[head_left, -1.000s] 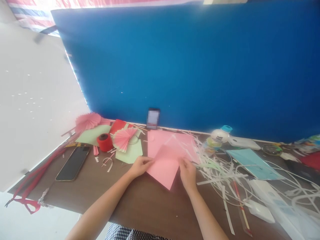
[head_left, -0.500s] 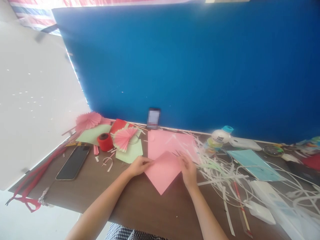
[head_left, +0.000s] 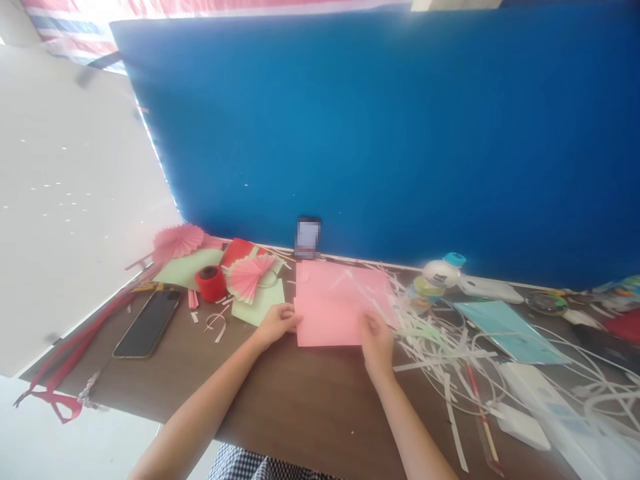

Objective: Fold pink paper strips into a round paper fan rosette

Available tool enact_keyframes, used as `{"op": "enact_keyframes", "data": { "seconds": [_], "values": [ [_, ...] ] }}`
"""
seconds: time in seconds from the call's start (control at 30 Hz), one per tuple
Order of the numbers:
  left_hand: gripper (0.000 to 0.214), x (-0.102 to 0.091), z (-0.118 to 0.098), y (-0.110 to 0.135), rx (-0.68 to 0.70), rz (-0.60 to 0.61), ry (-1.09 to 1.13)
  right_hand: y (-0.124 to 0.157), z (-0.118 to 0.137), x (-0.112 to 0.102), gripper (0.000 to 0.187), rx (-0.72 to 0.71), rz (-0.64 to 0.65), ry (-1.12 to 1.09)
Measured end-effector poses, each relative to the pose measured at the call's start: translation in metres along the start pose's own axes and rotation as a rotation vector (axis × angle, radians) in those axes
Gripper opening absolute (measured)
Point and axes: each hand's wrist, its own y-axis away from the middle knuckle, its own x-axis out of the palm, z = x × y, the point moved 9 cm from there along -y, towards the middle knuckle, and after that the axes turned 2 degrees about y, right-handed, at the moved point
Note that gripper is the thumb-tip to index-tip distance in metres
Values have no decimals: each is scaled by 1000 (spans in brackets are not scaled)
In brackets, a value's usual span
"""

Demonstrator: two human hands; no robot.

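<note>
A pink sheet of paper point(head_left: 327, 323) is held squarely in front of me, its lower edge towards me. My left hand point(head_left: 280, 323) pinches its left edge. At the right edge, my right hand point(head_left: 376, 337) has its fingers closed on the same sheet. Behind it lies another pink sheet point(head_left: 325, 275), partly covered and with white paper strips across it. Left of my left hand is a light green paper point(head_left: 260, 303) with a pleated pink paper fan point(head_left: 250, 277) on top.
A red spool point(head_left: 211, 283) and a dark phone point(head_left: 147, 325) are on the left of the table. Shredded paper strips point(head_left: 435, 340), a bottle point(head_left: 435, 280), a blue packet point(head_left: 510, 330) and a pencil point(head_left: 485, 420) lie to the right. A small phone point(head_left: 307, 238) leans on the blue panel point(head_left: 370, 133).
The held pink sheet has turned from corner-towards-me to straight-edge-towards-me. Thin dark tips seen by my right hand before no longer show. Both hands stay at the sheet's sides.
</note>
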Motion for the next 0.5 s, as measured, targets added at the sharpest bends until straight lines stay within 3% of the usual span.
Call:
{"op": "enact_keyframes", "data": {
  "seconds": [0.33, 0.5],
  "values": [
    [34, -19, -18, 0, 130, -62, -108, -1, -11, 25, 29, 80, 361, -47],
    [33, -19, -25, 6, 110, -76, -70, -1, -22, 27, 34, 143, 338, -107]
  ]
}}
